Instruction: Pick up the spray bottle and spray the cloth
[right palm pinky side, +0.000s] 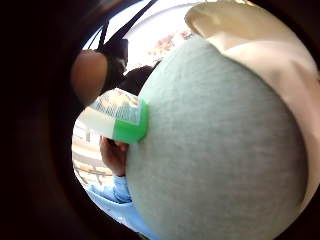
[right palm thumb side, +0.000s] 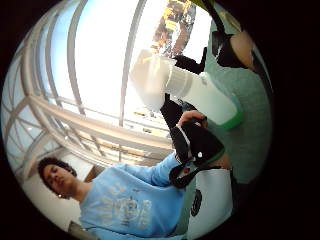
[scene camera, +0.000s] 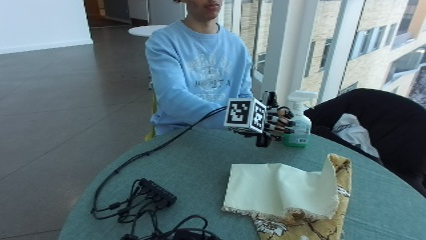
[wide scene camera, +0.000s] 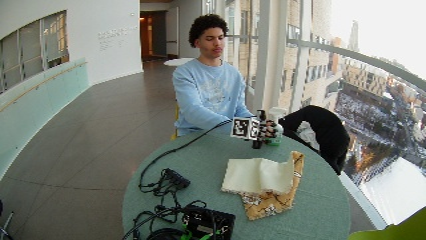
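Your gloved right hand (scene camera: 274, 122) wraps its fingers (scene camera: 282, 121) around the spray bottle (scene camera: 297, 120), which stands upright on the round teal table (scene camera: 193, 165) at its far edge from the outside camera, close in front of you. The bottle's white nozzle head (right palm thumb side: 152, 80) shows above your grip, its green base (right palm pinky side: 131, 127) on the tabletop. Nearer the camera from your hand, well apart from the bottle, lies the cream cloth (scene camera: 279, 190), folded over a yellow patterned cloth (scene camera: 299, 225).
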